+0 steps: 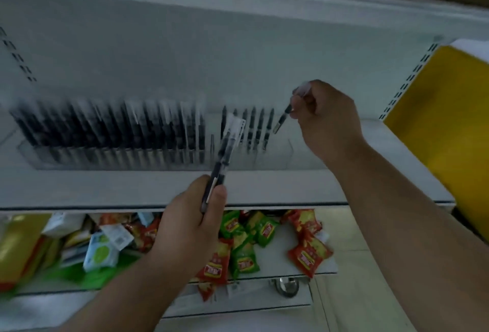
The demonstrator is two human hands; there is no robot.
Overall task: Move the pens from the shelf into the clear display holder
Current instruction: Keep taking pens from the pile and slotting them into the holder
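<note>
A long clear display holder (296,158) stands on the white shelf (105,188), packed on its left with several upright black pens (111,133) and holding fewer near its right end. My left hand (190,223) grips a small bunch of black pens (225,151) in front of the holder, tips pointing up. My right hand (325,117) pinches a single black pen (283,118) tilted down toward the holder's right part. The picture is blurred.
Below the shelf a lower tray holds several red and green snack packets (246,247) and other packets at the left. A yellow panel (444,120) stands at the right. The slotted shelf upright (412,77) runs behind my right hand.
</note>
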